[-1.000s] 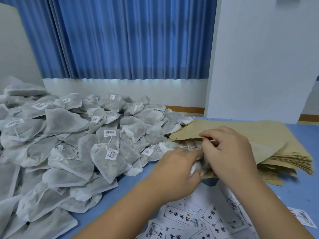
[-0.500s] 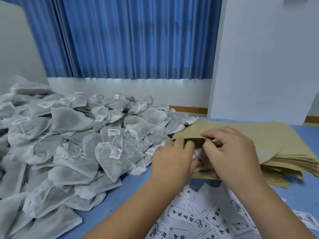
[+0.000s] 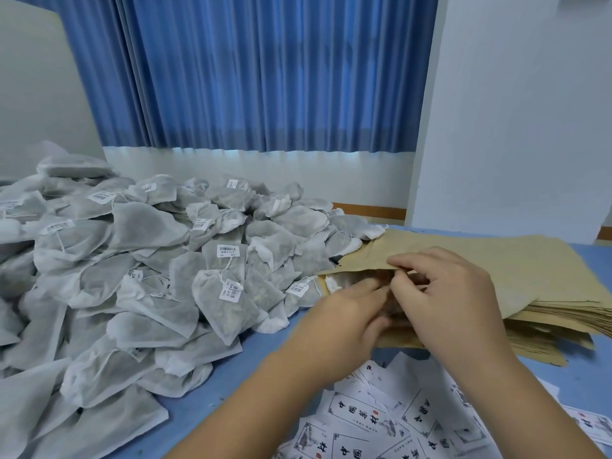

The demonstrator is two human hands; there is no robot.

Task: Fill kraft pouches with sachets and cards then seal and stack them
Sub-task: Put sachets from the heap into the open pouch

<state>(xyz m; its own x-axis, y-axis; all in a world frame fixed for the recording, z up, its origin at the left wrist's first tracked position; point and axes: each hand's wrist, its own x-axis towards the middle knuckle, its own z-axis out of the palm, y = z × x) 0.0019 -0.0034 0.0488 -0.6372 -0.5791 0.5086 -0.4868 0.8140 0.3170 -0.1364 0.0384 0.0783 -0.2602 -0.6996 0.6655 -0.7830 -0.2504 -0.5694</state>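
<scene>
Left hand now deeper in pouch mouth, sachet nearly in; its grip: cannot tell. Right hand pinches upper lip open. Likely next: card.

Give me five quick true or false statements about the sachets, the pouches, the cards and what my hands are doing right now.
1. The sachet pile lies left of the kraft pouch stack. True.
2. The printed cards sit on top of the sachets. False: they lie on the blue table, nearest the person.
3. The right hand pinches the top pouch's upper lip. True.
4. The left hand rests flat on the cards. False: its fingers reach into the top pouch's mouth.
5. The curtain is red. False: it is blue.
</scene>
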